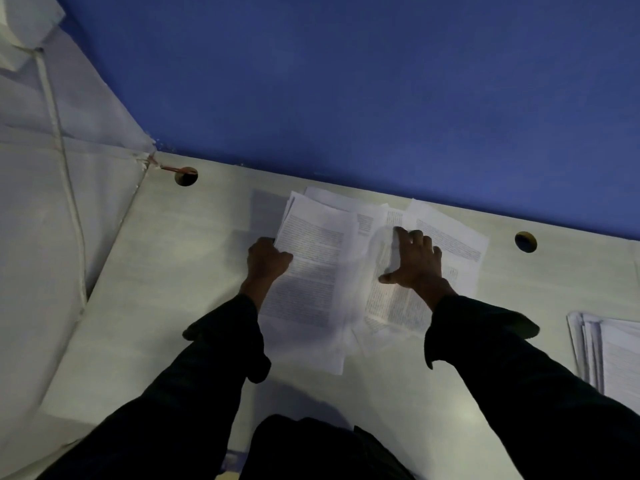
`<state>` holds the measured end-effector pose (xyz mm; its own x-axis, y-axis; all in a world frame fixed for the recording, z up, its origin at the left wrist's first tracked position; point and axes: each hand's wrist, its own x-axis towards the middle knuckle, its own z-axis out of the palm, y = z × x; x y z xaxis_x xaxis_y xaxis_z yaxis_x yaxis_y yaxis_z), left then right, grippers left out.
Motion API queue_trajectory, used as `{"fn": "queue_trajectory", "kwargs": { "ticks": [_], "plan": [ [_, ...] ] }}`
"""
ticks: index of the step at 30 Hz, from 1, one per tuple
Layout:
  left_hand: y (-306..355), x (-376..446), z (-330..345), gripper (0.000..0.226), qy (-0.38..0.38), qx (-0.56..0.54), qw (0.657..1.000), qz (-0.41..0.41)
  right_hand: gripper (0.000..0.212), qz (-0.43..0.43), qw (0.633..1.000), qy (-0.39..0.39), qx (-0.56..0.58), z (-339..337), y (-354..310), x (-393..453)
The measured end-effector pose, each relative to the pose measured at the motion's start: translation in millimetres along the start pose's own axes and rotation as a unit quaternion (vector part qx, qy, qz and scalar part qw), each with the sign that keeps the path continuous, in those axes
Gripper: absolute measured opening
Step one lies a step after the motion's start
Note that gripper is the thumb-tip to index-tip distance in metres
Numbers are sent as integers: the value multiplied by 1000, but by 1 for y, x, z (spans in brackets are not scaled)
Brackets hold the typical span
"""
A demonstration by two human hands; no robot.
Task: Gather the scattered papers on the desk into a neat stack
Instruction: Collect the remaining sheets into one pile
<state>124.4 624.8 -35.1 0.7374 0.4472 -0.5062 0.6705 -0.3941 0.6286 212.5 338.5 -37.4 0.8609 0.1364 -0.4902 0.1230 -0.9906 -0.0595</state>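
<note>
Dark sleeves [214,362] reach up from the bottom edge onto the pale desk [166,306], where printed papers [349,271] lie in a loose overlapping spread between and under both hands. At the left, the left hand [267,259] has its fingers curled round the left edge of the top sheet [308,268] — that sheet's long axis runs away from the person, tilted slightly right at the far end. Flat and spread wide, the right hand [414,263] presses down on a blurred sheet just right of it, fingers pointing toward the blue wall [346,81]. Beyond that hand's fingertips, more sheets fan out at skewed angles. Well to its right, near the frame edge, lies a separate pile [609,355] — its edges unevenly offset.
</note>
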Motion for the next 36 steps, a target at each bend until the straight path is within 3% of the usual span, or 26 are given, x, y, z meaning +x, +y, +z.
{"fn": "queue_trajectory", "kwargs": {
  "ticks": [2, 7, 10, 12, 14, 18, 22, 25, 28, 30, 33, 36],
  "plan": [
    [2, 1, 5, 30, -25, -9, 1000, -3, 128, 4, 1000, 8, -6, 2, 1, -2],
    [0, 3, 11, 102, -50, -74, 991, -95, 120, 26, 999, 18, -8, 11, -3, -9],
    [-9, 3, 10, 89, -75, -85, 986, -120, 85, 34, 997, 54, 36, 13, -3, -13],
    [-16, -1, 9, 73, -83, -93, 986, -106, 52, 40, 989, 85, 114, 13, -4, -14],
    [-23, -8, 11, 59, -71, -125, 986, -82, 33, 51, 979, 106, 166, 12, -5, -17],
    [-29, -20, 14, 51, -95, -169, 981, -22, 36, 89, 951, 120, 271, 9, -3, -22],
    [-23, -24, 11, 46, -176, -229, 957, -21, 27, 116, 844, 122, 510, 6, 3, -27],
    [-29, -19, 0, 42, -218, -302, 927, -33, 24, 170, 777, 164, 583, 7, 12, -28],
    [-32, -21, -10, 34, -240, -376, 894, -51, 22, 182, 781, 100, 589, 12, 15, -26],
    [-33, -23, -8, 39, -220, -365, 902, -68, 29, 166, 796, 16, 582, 16, 12, -28],
    [-38, -23, -1, 47, -205, -331, 919, -67, 20, 116, 816, -16, 567, 22, -1, -36],
    [-38, -24, 5, 53, -211, -318, 923, -46, 33, 65, 738, -85, 667, 23, -16, -41]
  ]
}}
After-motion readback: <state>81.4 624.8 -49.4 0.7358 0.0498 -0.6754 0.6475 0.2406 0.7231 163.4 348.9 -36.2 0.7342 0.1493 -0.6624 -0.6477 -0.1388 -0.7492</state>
